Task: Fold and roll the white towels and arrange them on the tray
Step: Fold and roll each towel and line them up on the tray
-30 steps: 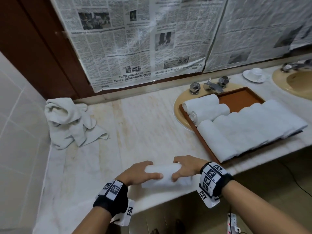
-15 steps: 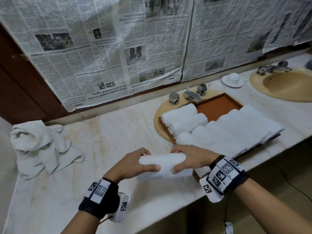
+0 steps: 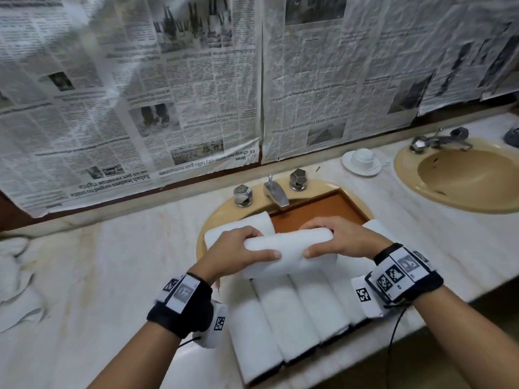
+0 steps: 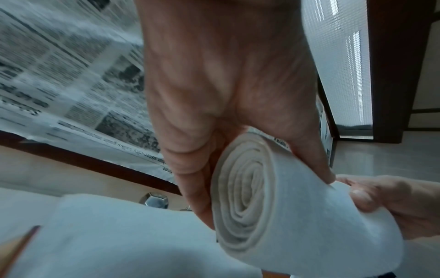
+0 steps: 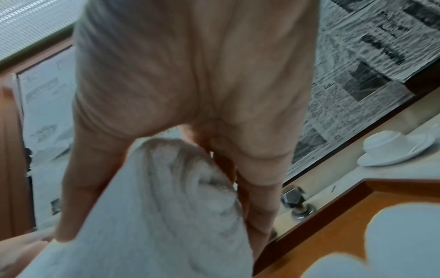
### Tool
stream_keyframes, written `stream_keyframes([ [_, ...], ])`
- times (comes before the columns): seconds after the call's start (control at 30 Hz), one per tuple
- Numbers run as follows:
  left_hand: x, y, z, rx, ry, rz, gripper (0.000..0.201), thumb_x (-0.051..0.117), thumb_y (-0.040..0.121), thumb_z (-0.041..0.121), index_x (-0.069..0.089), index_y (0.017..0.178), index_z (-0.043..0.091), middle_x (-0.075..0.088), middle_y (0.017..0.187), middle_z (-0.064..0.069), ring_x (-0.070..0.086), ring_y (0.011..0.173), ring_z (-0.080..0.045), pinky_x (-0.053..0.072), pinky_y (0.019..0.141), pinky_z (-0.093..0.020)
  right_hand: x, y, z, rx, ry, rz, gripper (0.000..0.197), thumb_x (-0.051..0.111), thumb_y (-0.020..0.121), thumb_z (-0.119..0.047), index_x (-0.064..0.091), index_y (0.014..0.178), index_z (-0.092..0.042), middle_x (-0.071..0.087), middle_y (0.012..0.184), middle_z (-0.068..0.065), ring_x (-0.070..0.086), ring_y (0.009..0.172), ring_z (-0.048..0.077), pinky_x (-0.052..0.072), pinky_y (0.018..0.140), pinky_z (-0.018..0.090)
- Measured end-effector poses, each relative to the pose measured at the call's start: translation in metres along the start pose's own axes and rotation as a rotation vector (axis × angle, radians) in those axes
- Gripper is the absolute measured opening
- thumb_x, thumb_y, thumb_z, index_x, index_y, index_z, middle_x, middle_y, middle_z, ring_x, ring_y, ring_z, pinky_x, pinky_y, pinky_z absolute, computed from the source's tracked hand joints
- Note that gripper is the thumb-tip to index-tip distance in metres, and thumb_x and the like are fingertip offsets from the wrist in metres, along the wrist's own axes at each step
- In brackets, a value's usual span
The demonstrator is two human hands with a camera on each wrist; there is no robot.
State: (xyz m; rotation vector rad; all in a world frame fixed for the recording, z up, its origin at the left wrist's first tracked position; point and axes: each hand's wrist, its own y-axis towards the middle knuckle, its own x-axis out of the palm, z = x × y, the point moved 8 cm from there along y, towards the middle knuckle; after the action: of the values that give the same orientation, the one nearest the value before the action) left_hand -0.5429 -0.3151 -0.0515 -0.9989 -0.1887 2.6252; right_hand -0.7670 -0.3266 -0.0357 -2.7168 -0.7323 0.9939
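**White terry roll held over a crowded tray**

White rolled terry towel [image 3: 289,252] is gripped at both ends above the brown wooden tray [image 3: 314,213]: the left hand [image 3: 236,252] wraps its near end with thumb in front and fingers curled over the top, and the right hand [image 3: 341,240] clasps the other end the same way. The left wrist view shows the spiral of layers at that end, thumb and fingers pressing either side of it.

Directly beneath the held roll, a row of white rolled towels [image 3: 292,315] lies side by side across the tray's near part, filling it from edge to edge. Behind the left hand another white roll [image 3: 241,226] lies crosswise on the tray, partly hidden by the knuckles. Bare tray floor shows only at the far end.

The tray sits over a beige oval basin [image 3: 227,211] in the pale marble counter [image 3: 112,262]; a chrome tap with two faceted knobs [image 3: 273,192] stands just beyond it. At the far left lies a crumpled white towel heap [image 3: 14,279]. Farther right are a white upturned cup on a saucer [image 3: 362,161] and a second beige basin [image 3: 460,175]. Newspaper sheets [image 3: 168,94] cover the wall behind.
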Motion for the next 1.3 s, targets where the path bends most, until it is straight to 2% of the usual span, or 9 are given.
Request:
stream_keyframes([
  [0.1,0.012,0.040,0.023,0.031,-0.005,-0.001,0.046,0.081,0.067,0.064,0.069,0.096,0.030,0.067,0.097,0.014,0.060,0.091,-0.004,0.046,0.075,-0.020,-0.040,0.021,0.024,0.023,-0.012,0.020,0.045,0.089,0.069,-0.034,0.069,0.109,-0.034,0.068,0.105,-0.014,0.063,0.099,0.005,0.050,0.080,0.019],
  [0.27,0.031,0.107,0.034,0.048,0.087,-0.002,0.055,0.075,0.067,0.073,0.068,0.095,0.027,0.068,0.093,0.008,0.062,0.085,-0.010,0.051,0.074,-0.031,-0.079,0.061,0.058,0.120,0.026,-0.025,0.038,0.085,0.074,-0.026,0.070,0.109,-0.029,0.070,0.099,-0.006,0.067,0.093,0.015,0.051,0.059,0.019],
  [0.4,0.043,0.152,0.032,0.027,0.259,-0.100,0.058,0.066,0.073,0.076,0.065,0.090,0.021,0.066,0.088,-0.001,0.058,0.080,-0.016,0.038,0.060,-0.029,-0.086,0.097,0.085,0.180,0.071,-0.032,0.038,0.084,0.068,-0.024,0.074,0.104,-0.026,0.074,0.102,-0.001,0.068,0.101,0.023,0.057,0.089,0.038],
  [0.53,0.057,0.176,0.025,-0.015,0.418,-0.206,0.070,0.065,0.077,0.074,0.063,0.086,0.005,0.066,0.083,-0.014,0.058,0.075,-0.026,0.037,0.061,-0.036,-0.075,0.123,0.105,0.249,0.056,-0.066,0.041,0.081,0.057,-0.031,0.076,0.097,-0.029,0.076,0.097,0.001,0.070,0.096,0.023,0.056,0.092,0.046],
  [0.7,0.062,0.182,0.013,-0.072,0.545,-0.223,0.060,0.063,0.082,0.069,0.058,0.079,0.009,0.059,0.083,-0.010,0.053,0.069,-0.020,0.036,0.056,-0.031,-0.064,0.149,0.123,0.284,0.025,-0.120,0.048,0.080,0.051,-0.042,0.074,0.098,-0.035,0.075,0.098,-0.008,0.069,0.098,0.015,0.053,0.097,0.042],
  [0.9,0.056,0.180,-0.006,-0.160,0.567,-0.178,0.063,0.055,0.078,0.078,0.063,0.102,0.020,0.063,0.097,0.001,0.057,0.091,-0.020,0.048,0.087,-0.040,-0.061,0.153,0.114,0.262,0.018,-0.110,0.036,0.078,0.075,-0.025,0.070,0.110,-0.026,0.072,0.104,-0.004,0.065,0.097,0.012,0.051,0.085,0.024],
  [1.0,0.054,0.179,-0.009,-0.164,0.451,-0.165,0.058,0.059,0.080,0.075,0.060,0.105,0.023,0.063,0.102,0.002,0.058,0.092,-0.020,0.046,0.081,-0.034,-0.063,0.158,0.112,0.219,0.009,-0.086,0.036,0.078,0.076,-0.022,0.070,0.111,-0.026,0.071,0.106,-0.003,0.064,0.099,0.013,0.050,0.084,0.023],
  [1.13,0.049,0.178,-0.008,-0.158,0.385,-0.158,0.076,0.065,0.078,0.072,0.056,0.131,0.018,0.056,0.128,-0.003,0.057,0.108,-0.022,0.041,0.084,-0.029,-0.064,0.163,0.112,0.194,0.015,-0.074,0.033,0.080,0.072,-0.021,0.070,0.102,-0.032,0.071,0.105,-0.003,0.065,0.100,0.015,0.049,0.082,0.023],
  [1.3,0.053,0.175,-0.012,-0.201,0.334,-0.255,0.081,0.076,0.074,0.064,0.052,0.136,0.018,0.061,0.132,0.000,0.056,0.116,-0.018,0.039,0.085,-0.025,-0.063,0.163,0.116,0.182,-0.007,-0.107,0.033,0.078,0.078,-0.022,0.066,0.107,-0.033,0.066,0.108,-0.006,0.061,0.100,0.013,0.047,0.082,0.024],
])
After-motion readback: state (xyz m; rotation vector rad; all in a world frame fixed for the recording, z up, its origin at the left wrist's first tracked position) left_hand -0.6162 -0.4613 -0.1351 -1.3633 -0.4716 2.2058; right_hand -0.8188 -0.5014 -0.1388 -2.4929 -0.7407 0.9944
